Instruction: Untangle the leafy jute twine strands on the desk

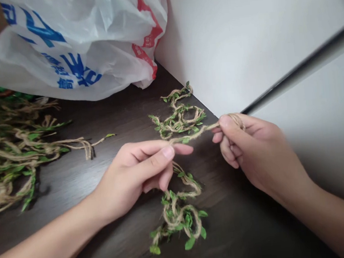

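Observation:
A strand of jute twine with green leaves (197,134) runs between my two hands above the dark surface. My left hand (146,166) pinches it between thumb and forefinger. In my right hand (249,146) the other end is held, with a few turns of twine wrapped about the forefinger. Below my left hand, a curled length of leafy twine (180,217) lies in loops on the surface. Another loose coil of leafy twine (178,118) rests beyond the hands, close to the white panel.
A large pile of leafy twine (13,156) spreads over the left side. Behind it sits a white plastic bag (103,42) with blue and red print. A white panel (235,29) with a dark gap borders the dark wood-look surface (115,240) on the right.

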Tool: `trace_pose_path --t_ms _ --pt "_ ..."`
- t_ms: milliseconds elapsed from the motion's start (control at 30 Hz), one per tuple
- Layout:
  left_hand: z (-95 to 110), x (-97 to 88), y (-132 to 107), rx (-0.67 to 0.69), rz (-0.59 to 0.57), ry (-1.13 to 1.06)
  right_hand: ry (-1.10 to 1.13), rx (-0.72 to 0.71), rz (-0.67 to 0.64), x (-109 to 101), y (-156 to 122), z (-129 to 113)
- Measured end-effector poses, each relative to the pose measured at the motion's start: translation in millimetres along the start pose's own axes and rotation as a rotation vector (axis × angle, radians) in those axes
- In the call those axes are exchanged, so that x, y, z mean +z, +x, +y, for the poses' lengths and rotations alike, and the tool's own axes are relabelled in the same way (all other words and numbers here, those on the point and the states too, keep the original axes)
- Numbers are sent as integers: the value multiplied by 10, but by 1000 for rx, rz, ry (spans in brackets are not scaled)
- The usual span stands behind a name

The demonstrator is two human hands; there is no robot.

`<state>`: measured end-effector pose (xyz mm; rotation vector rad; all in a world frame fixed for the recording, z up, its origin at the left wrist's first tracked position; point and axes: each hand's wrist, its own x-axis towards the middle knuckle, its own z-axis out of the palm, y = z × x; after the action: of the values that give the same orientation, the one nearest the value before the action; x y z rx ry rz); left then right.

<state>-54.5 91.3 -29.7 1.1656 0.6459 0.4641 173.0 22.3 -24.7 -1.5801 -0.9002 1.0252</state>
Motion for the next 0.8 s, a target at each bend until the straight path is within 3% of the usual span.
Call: trace_pose_path --t_ms 167,267,400,533,700,800 --pt "28 -12 46 -68 -26 -178 147 49 -63 1 104 -12" --pt "9 17 54 -92 -10 -162 26 82 -140 -24 94 -33" --pt "-12 67 66 -52 27 -48 -284 -99 -109 -7 17 -57" --pt "-37 116 64 -29 105 17 -368 -288 -164 100 -46 -32" --pt "-161 163 3 115 88 346 -360 -382 -279 211 -66 29" --pt "-207 167 -39 237 74 538 -317 -324 -325 215 -67 38"
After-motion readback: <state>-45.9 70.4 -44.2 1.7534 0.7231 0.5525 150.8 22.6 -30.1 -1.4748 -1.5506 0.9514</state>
